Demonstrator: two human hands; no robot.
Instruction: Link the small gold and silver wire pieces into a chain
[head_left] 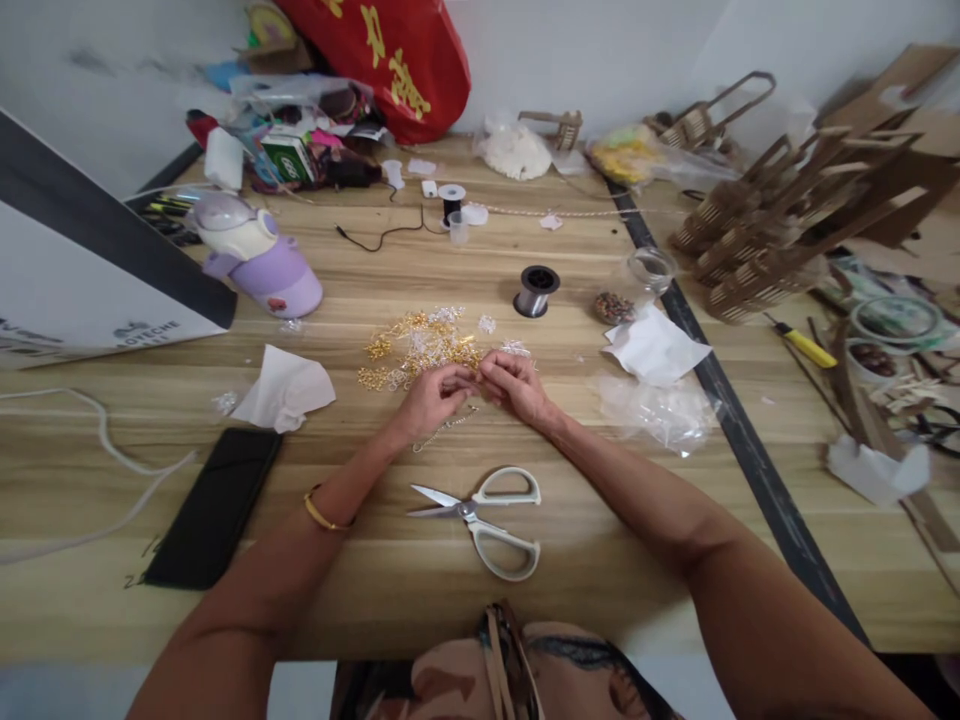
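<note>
Chain (444,429) near the fingers (496,374), long axis slantwise, far end rightward

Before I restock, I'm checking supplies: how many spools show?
2: the silver-wire spool beyond the right hand, and the black-wound spool farther back. More may be hidden.

Beads (420,345), scissors (468,510) on wooden table (360,590)

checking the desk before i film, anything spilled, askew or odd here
Two things: the scissors lie open on the table rather than closed; and gold and pale bits just beyond the left hand sit in a loose, scattered heap, not in a dish, though whether they spilled I can't tell.
</note>
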